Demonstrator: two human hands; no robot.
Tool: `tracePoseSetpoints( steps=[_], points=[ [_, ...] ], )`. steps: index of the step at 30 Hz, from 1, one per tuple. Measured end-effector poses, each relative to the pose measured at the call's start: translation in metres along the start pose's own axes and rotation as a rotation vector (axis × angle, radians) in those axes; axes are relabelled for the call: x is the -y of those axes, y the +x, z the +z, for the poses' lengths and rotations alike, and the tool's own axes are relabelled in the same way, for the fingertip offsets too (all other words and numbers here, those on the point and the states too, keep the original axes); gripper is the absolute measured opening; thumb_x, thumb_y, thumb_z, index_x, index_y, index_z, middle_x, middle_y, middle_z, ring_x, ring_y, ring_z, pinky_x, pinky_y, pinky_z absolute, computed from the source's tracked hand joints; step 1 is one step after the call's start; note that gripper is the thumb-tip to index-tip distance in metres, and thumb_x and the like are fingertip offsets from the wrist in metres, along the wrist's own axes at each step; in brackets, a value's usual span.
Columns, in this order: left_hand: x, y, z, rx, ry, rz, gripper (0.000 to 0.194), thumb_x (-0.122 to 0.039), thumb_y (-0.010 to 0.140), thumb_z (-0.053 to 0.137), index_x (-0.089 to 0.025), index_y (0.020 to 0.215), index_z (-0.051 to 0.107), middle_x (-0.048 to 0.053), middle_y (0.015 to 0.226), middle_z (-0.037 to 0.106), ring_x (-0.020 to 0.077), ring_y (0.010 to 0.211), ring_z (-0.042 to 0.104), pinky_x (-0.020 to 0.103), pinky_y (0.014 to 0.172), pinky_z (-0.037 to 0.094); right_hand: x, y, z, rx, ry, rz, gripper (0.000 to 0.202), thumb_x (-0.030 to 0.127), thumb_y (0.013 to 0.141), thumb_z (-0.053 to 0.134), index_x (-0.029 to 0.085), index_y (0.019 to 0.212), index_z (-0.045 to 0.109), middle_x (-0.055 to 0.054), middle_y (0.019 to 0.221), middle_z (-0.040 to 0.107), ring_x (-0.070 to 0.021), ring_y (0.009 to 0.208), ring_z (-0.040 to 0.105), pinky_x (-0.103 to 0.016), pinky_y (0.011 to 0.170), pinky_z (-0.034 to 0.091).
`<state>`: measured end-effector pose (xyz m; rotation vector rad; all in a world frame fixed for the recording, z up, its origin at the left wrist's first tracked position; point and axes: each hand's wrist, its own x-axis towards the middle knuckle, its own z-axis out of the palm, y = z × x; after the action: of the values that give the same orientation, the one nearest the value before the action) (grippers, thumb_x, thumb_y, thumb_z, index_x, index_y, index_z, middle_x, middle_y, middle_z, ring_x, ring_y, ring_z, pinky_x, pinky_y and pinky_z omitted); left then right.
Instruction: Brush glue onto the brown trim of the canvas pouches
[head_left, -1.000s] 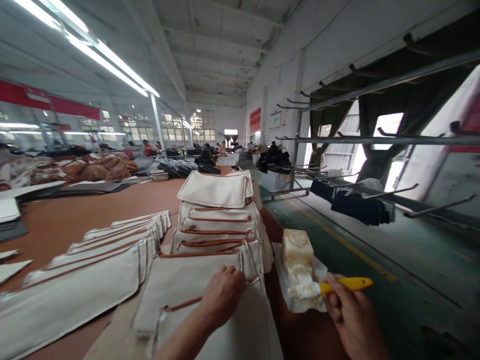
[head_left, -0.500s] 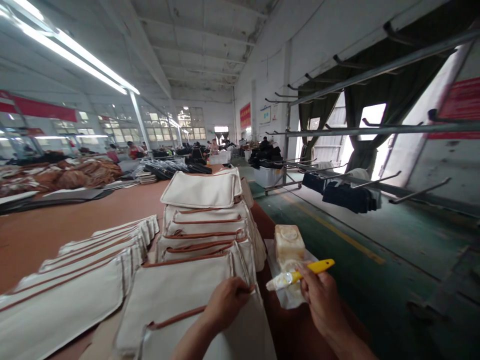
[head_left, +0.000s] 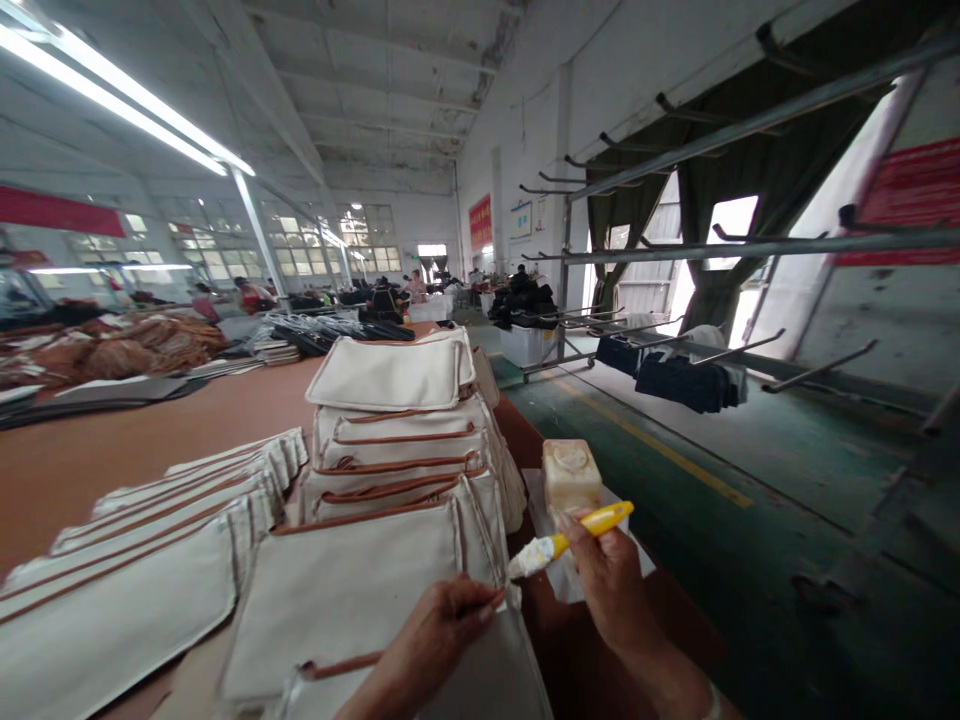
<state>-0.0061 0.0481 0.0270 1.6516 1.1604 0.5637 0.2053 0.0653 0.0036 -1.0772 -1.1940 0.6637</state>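
My left hand (head_left: 448,625) pinches the brown-edged corner of a white fabric piece (head_left: 487,665) at the front of the stack. In my right hand (head_left: 611,580) is a brush with a yellow handle (head_left: 606,518); its whitish bristles point left, right beside the pinched corner. Whether they touch it I cannot tell. Behind the right hand stands a cream-coloured container (head_left: 571,474) on a white sheet (head_left: 642,555). Overlapping white pieces with brown trim (head_left: 360,570) run back from my left hand.
Another overlapping row of white pieces (head_left: 135,600) lies to the left on the brown table (head_left: 225,400). Piled brown material (head_left: 150,348) is farther back. On the right, a metal rack (head_left: 675,252) with hooks holds dark cloth. People work in the distance.
The brush in my right hand has moved left, and its bristles are now near the pinched corner. My left hand keeps its pinch, slightly lower. The camera view has shifted a little.
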Motion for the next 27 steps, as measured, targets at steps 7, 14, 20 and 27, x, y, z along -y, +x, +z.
tracePoseSetpoints(
  steps=[7,14,20,27],
  points=[
    [-0.001,-0.006,0.003,0.011,0.081,-0.003,0.026,-0.035,0.086,0.056,-0.017,0.084,0.075,0.0,0.081,0.059,0.0189,0.084,0.054,0.026,0.077,0.037,0.002,-0.014,-0.001,0.06,-0.077,-0.023,0.046,0.06,0.09,0.06,0.016,0.082,0.067,-0.007,0.071,0.064,-0.0229,0.066,0.06,-0.03,0.064,0.05],
    [0.016,-0.008,0.012,-0.11,0.18,0.008,0.024,-0.036,0.083,0.056,-0.015,0.075,0.065,0.0,0.077,0.055,0.0161,0.077,0.052,0.024,0.07,0.037,-0.009,0.004,-0.002,0.027,0.021,0.082,0.044,0.06,0.09,0.06,0.018,0.076,0.057,0.002,0.058,0.046,-0.0153,0.051,0.041,-0.026,0.046,0.034],
    [0.021,-0.009,0.018,-0.261,0.2,-0.121,0.017,-0.033,0.075,0.057,-0.017,0.069,0.056,-0.004,0.066,0.047,0.0132,0.066,0.044,0.023,0.059,0.031,-0.012,-0.003,0.001,0.245,0.242,0.255,0.041,0.056,0.087,0.064,0.019,0.075,0.053,0.005,0.057,0.038,-0.0123,0.049,0.031,-0.024,0.044,0.025],
    [0.023,-0.009,0.019,-0.291,0.318,-0.065,0.013,-0.027,0.075,0.06,-0.016,0.067,0.061,-0.002,0.071,0.058,0.0131,0.069,0.052,0.021,0.061,0.034,-0.009,0.003,0.001,0.18,0.131,0.216,0.044,0.059,0.082,0.069,0.018,0.073,0.054,0.005,0.055,0.037,-0.0124,0.049,0.032,-0.024,0.044,0.026]
  ],
)
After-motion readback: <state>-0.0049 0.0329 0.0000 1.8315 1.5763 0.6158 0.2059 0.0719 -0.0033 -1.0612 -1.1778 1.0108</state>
